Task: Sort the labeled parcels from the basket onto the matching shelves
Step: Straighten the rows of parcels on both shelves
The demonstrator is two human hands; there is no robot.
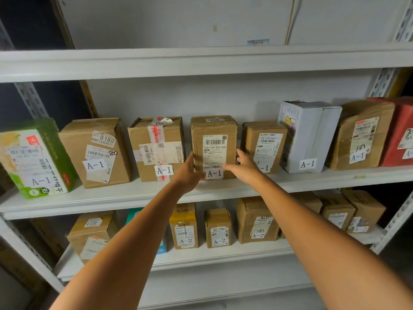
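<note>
Eight A-1 parcels fill the mid-frame shelf (111,198); left hand (190,173) and right hand (244,166), grips spread, press the centre parcel (214,144); basket unseen, so the remainder is unknowable.

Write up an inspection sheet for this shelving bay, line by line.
Surface: middle shelf, white, carries neighbouring A-1 parcels in a row.
Job's things: brown A-1 parcel stands upright in that row; lower shelf parcels read A-2.
Clutter: nothing seen.
Hands: left hand and right hand press that parcel's sides.
Cables: thin cable hangs down the wall above the top shelf.
Surroundings: perforated upright at right; basket not in view.
</note>
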